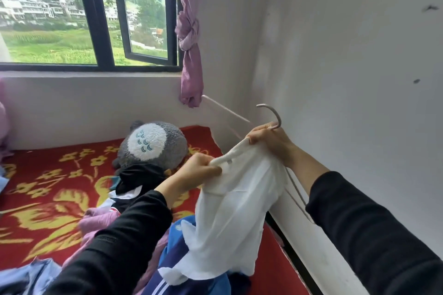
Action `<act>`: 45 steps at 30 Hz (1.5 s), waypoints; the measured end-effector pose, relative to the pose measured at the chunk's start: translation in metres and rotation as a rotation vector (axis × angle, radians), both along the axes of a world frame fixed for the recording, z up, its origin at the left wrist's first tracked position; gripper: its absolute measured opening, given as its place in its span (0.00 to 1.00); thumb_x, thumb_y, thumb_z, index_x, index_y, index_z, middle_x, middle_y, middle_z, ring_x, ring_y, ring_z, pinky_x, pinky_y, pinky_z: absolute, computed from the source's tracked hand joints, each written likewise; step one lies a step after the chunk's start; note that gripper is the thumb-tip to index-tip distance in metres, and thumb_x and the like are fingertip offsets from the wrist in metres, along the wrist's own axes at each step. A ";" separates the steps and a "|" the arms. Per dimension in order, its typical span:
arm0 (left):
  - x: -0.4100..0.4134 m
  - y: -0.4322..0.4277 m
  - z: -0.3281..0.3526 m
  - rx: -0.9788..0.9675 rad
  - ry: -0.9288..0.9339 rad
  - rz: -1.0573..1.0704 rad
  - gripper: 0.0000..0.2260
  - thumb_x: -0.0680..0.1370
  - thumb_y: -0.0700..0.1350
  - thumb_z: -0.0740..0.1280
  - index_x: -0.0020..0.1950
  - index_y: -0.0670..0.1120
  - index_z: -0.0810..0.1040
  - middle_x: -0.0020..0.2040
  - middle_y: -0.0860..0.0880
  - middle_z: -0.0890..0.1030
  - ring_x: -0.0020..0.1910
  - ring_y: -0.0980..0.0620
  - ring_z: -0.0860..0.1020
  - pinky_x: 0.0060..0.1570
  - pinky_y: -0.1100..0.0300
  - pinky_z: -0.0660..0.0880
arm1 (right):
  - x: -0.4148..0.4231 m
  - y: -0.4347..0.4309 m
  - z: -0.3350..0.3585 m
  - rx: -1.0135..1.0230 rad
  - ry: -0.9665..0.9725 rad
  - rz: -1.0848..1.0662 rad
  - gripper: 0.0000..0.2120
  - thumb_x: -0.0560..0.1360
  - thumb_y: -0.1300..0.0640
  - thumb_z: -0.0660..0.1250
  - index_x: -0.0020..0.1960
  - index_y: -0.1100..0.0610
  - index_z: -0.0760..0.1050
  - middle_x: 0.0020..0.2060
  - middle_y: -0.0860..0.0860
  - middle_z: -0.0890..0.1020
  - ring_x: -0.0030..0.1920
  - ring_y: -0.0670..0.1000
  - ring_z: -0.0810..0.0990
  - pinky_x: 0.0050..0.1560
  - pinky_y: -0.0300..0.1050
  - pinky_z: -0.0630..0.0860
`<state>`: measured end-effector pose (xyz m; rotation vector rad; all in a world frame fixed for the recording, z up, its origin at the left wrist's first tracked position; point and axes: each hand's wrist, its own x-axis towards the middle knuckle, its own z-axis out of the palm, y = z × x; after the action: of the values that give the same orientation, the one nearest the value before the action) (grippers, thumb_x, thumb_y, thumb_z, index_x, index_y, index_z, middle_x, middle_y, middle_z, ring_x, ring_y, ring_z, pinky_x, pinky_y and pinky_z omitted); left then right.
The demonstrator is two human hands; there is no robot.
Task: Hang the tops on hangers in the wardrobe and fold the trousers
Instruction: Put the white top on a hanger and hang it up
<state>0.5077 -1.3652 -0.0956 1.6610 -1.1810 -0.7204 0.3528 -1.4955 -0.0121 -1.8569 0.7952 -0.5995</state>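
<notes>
At seven o'clock, a pile of clothes (103, 220) waits on the bed (48, 199). The left hand (201, 167) is fisted on the shoulder of the white top (237, 201), probably tugging it over the hanger (278, 116). At two o'clock from it, the right hand (271, 141) clenches the hanger's neck, hook upward, to steady it.

The bed (48, 199), covered in red with yellow flowers, carries a grey plush toy (153, 143) at 12 o'clock. A black garment (139, 177) touches it just below. A pink garment (98, 220) lies at 6, a blue jacket (177, 258) at 5, blue cloth (24, 278) at 7.
</notes>
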 end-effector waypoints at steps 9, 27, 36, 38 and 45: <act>0.071 0.028 0.112 -0.297 -0.696 0.595 0.20 0.74 0.51 0.70 0.27 0.50 0.65 0.26 0.55 0.70 0.27 0.53 0.68 0.28 0.59 0.62 | 0.032 -0.017 0.051 -0.392 -0.384 -0.380 0.12 0.61 0.58 0.65 0.27 0.67 0.69 0.24 0.53 0.63 0.28 0.49 0.61 0.30 0.44 0.60; 0.115 0.114 0.129 0.169 0.436 -0.040 0.17 0.75 0.42 0.69 0.61 0.38 0.76 0.55 0.40 0.80 0.50 0.45 0.80 0.48 0.55 0.80 | 0.093 -0.022 0.006 -0.542 -0.108 -0.145 0.13 0.66 0.60 0.63 0.28 0.68 0.66 0.24 0.54 0.61 0.28 0.52 0.59 0.25 0.40 0.58; 0.122 0.133 0.096 0.205 0.615 -0.153 0.04 0.76 0.44 0.67 0.44 0.49 0.81 0.46 0.49 0.81 0.44 0.53 0.80 0.48 0.58 0.78 | 0.109 -0.019 -0.040 -0.530 0.070 0.071 0.09 0.64 0.52 0.57 0.26 0.48 0.71 0.18 0.43 0.70 0.24 0.46 0.67 0.27 0.42 0.63; 0.122 0.137 0.092 0.201 0.610 -0.139 0.03 0.74 0.46 0.70 0.46 0.49 0.81 0.47 0.49 0.81 0.45 0.53 0.79 0.50 0.57 0.77 | 0.110 -0.018 -0.041 -0.521 0.069 0.088 0.10 0.65 0.52 0.57 0.26 0.47 0.72 0.19 0.43 0.71 0.24 0.47 0.67 0.27 0.42 0.63; 0.122 0.133 0.086 0.038 0.165 0.324 0.15 0.70 0.39 0.72 0.29 0.46 0.68 0.32 0.47 0.67 0.32 0.51 0.67 0.35 0.59 0.66 | 0.110 -0.017 -0.041 -0.602 0.168 0.138 0.12 0.73 0.54 0.61 0.33 0.57 0.74 0.27 0.48 0.77 0.34 0.53 0.77 0.37 0.49 0.74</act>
<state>0.6296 -1.2326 -0.0100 1.7353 -0.7632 -0.6615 0.4631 -1.5124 -0.0529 -2.5173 0.6234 -0.6456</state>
